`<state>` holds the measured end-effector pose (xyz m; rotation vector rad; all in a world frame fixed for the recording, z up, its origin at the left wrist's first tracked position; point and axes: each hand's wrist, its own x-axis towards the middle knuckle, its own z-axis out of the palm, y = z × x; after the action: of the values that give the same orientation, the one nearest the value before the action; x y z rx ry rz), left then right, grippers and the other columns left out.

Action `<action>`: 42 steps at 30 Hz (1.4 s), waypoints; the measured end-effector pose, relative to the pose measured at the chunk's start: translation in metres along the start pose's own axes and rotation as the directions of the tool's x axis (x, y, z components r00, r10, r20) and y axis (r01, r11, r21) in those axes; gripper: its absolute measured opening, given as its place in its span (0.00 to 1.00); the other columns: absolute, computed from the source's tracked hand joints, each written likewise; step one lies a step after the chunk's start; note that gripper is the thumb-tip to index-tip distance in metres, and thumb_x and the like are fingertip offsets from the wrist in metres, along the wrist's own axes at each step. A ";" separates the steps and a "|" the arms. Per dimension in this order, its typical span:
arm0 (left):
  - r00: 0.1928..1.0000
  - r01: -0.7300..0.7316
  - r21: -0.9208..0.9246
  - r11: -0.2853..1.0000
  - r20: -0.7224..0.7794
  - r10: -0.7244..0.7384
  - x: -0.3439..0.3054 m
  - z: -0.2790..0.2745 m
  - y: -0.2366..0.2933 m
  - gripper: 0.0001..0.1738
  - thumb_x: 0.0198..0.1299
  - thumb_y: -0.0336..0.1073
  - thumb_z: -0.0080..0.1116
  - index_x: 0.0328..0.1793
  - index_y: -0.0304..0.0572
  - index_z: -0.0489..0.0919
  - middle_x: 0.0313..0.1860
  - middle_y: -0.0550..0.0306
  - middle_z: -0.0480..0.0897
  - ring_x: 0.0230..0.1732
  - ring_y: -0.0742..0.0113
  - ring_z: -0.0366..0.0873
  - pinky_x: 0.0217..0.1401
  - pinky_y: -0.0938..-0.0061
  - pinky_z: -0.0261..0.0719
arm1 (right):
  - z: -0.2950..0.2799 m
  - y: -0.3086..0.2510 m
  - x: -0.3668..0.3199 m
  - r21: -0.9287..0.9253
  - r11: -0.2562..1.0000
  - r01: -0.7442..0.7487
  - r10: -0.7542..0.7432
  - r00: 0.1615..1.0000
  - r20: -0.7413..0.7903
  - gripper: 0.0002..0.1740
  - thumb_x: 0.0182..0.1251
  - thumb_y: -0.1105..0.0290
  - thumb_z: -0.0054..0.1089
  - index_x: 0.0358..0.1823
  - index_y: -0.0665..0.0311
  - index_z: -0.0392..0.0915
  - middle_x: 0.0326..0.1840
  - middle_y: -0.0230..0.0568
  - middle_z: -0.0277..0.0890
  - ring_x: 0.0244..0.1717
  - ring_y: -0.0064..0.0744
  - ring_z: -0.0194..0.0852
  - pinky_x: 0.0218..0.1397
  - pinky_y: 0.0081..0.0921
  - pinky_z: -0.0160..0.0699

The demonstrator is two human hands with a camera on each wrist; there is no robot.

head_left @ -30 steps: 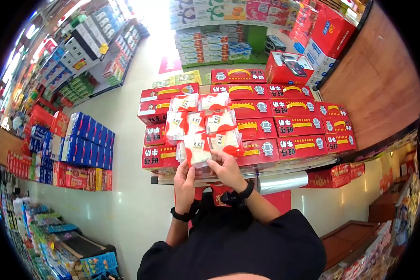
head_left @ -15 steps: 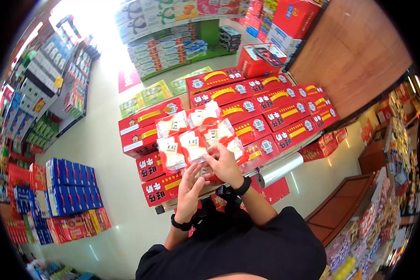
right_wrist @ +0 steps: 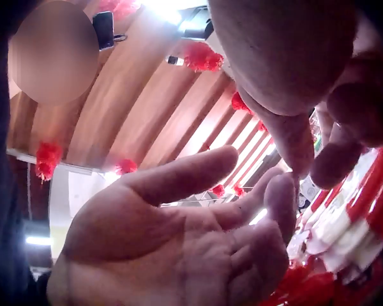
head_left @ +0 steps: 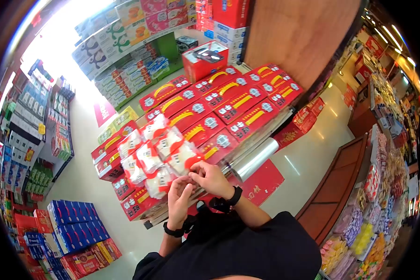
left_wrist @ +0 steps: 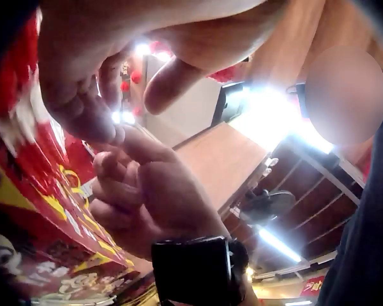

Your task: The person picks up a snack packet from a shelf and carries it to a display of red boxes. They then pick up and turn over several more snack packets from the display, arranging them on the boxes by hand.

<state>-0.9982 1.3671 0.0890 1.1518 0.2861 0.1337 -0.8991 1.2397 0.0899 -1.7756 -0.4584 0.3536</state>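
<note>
White packets with red edges [head_left: 149, 156] lie in a loose group on red boxes [head_left: 226, 109]. My left hand [head_left: 178, 203], palm upward, has its thumb apart and fingers slightly bent; in the right wrist view, nothing rests in that left hand [right_wrist: 172, 242]. My right hand [head_left: 213, 181] is just beside the nearest packets, its fingers curled and its fingertips meeting those of the left. The left wrist view shows the right hand [left_wrist: 159, 191] with bent fingers near the left hand [left_wrist: 83, 57]; no object is visible between them.
A clear film roll [head_left: 254, 159] lies along the stack's front edge. Behind stands a red carton [head_left: 205, 60] with a dark device on top. Blue boxes [head_left: 79, 228] are stacked at the left, and bagged goods [head_left: 364, 233] fill shelves at the right.
The head view has turned, so the boxes and packets appear farther left and tilted. Both hands were over the lower packets; they now meet at the group's near right edge.
</note>
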 end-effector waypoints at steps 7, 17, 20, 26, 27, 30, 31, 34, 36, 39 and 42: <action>0.987 0.062 0.053 0.997 0.146 -0.069 -0.015 0.118 -0.051 0.16 0.68 0.27 0.52 0.60 0.32 0.70 0.51 0.57 0.78 0.49 0.74 0.77 0.51 0.79 0.76 | -0.110 0.030 -0.067 0.039 0.999 0.024 -0.021 0.996 -0.090 0.13 0.68 0.66 0.52 0.43 0.69 0.78 0.33 0.52 0.82 0.37 0.45 0.84 0.40 0.34 0.79; 0.865 0.106 0.272 0.956 0.449 -0.224 -0.024 0.283 -0.135 0.18 0.65 0.28 0.57 0.59 0.30 0.70 0.49 0.54 0.77 0.46 0.75 0.77 0.48 0.81 0.77 | -0.253 0.084 -0.192 -0.062 0.998 -0.005 -0.021 0.916 -0.401 0.11 0.70 0.72 0.48 0.48 0.69 0.75 0.37 0.55 0.81 0.41 0.52 0.82 0.41 0.36 0.78; 0.814 -0.014 0.353 0.936 0.547 -0.194 -0.025 0.316 -0.146 0.19 0.64 0.29 0.58 0.59 0.30 0.70 0.47 0.55 0.77 0.44 0.75 0.77 0.46 0.81 0.77 | -0.276 0.084 -0.217 -0.124 0.988 -0.089 0.028 0.903 -0.428 0.12 0.69 0.76 0.48 0.50 0.70 0.74 0.36 0.52 0.83 0.40 0.45 0.84 0.42 0.32 0.79; 0.720 -0.050 0.426 0.903 0.642 -0.263 -0.007 0.358 -0.146 0.18 0.64 0.31 0.59 0.57 0.33 0.72 0.40 0.59 0.78 0.39 0.77 0.75 0.39 0.80 0.75 | -0.299 0.096 -0.236 0.042 0.997 -0.060 0.073 0.790 -0.609 0.11 0.70 0.76 0.49 0.50 0.70 0.73 0.37 0.54 0.81 0.39 0.49 0.83 0.41 0.35 0.78; 0.734 -0.120 0.452 0.884 0.640 -0.228 0.003 0.361 -0.144 0.17 0.63 0.31 0.60 0.56 0.33 0.73 0.39 0.61 0.78 0.38 0.77 0.75 0.39 0.80 0.74 | -0.302 0.105 -0.234 0.106 0.994 -0.039 0.097 0.778 -0.621 0.11 0.69 0.74 0.54 0.50 0.70 0.74 0.30 0.45 0.79 0.31 0.37 0.80 0.36 0.29 0.75; 0.865 -0.258 0.544 0.798 0.497 -0.060 0.052 0.364 -0.131 0.17 0.60 0.32 0.63 0.55 0.38 0.76 0.36 0.63 0.77 0.37 0.77 0.73 0.40 0.80 0.73 | -0.320 0.111 -0.228 0.185 0.980 -0.070 0.172 0.765 -0.621 0.12 0.68 0.71 0.58 0.49 0.69 0.75 0.24 0.37 0.74 0.26 0.24 0.73 0.31 0.23 0.70; 0.857 -0.420 0.554 0.719 0.503 0.113 0.085 0.355 -0.132 0.17 0.60 0.33 0.63 0.54 0.39 0.76 0.36 0.62 0.77 0.37 0.76 0.73 0.40 0.78 0.73 | -0.327 0.112 -0.222 0.201 0.975 -0.092 0.198 0.765 -0.613 0.13 0.67 0.70 0.60 0.49 0.69 0.75 0.23 0.32 0.72 0.26 0.18 0.70 0.30 0.20 0.68; 0.957 -0.272 0.515 0.813 0.231 0.175 0.156 0.338 -0.085 0.19 0.58 0.34 0.66 0.52 0.34 0.76 0.41 0.58 0.78 0.42 0.72 0.74 0.45 0.77 0.74 | -0.345 0.117 -0.198 0.187 0.979 -0.086 0.179 0.803 -0.568 0.14 0.67 0.70 0.60 0.50 0.69 0.75 0.24 0.32 0.73 0.25 0.18 0.70 0.30 0.20 0.69; 0.895 -0.438 0.549 0.712 0.194 0.401 0.216 0.313 -0.064 0.20 0.59 0.35 0.65 0.54 0.33 0.75 0.42 0.55 0.78 0.43 0.69 0.75 0.48 0.75 0.75 | -0.358 0.119 -0.176 0.158 0.983 -0.089 0.162 0.828 -0.537 0.15 0.66 0.69 0.60 0.51 0.69 0.75 0.24 0.32 0.74 0.25 0.18 0.70 0.30 0.20 0.69; 0.853 -0.417 0.731 0.540 0.109 0.510 0.274 0.285 -0.021 0.22 0.58 0.39 0.66 0.55 0.33 0.76 0.48 0.51 0.77 0.50 0.64 0.74 0.56 0.71 0.73 | -0.379 0.122 -0.140 0.120 0.987 -0.111 0.156 0.863 -0.481 0.17 0.66 0.68 0.61 0.52 0.69 0.75 0.25 0.32 0.75 0.26 0.18 0.70 0.30 0.20 0.70; 0.810 -0.356 0.874 0.330 0.112 0.576 0.323 0.267 0.023 0.26 0.54 0.42 0.69 0.54 0.34 0.76 0.51 0.44 0.75 0.57 0.53 0.72 0.62 0.65 0.70 | -0.401 0.127 -0.100 0.111 0.983 -0.147 0.180 0.892 -0.415 0.18 0.65 0.68 0.62 0.53 0.69 0.75 0.26 0.33 0.76 0.27 0.19 0.71 0.32 0.21 0.71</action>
<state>-0.6110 1.2216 0.1603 2.2784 0.1924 0.7236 -0.7837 0.8236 0.0655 -1.7574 0.0162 0.0909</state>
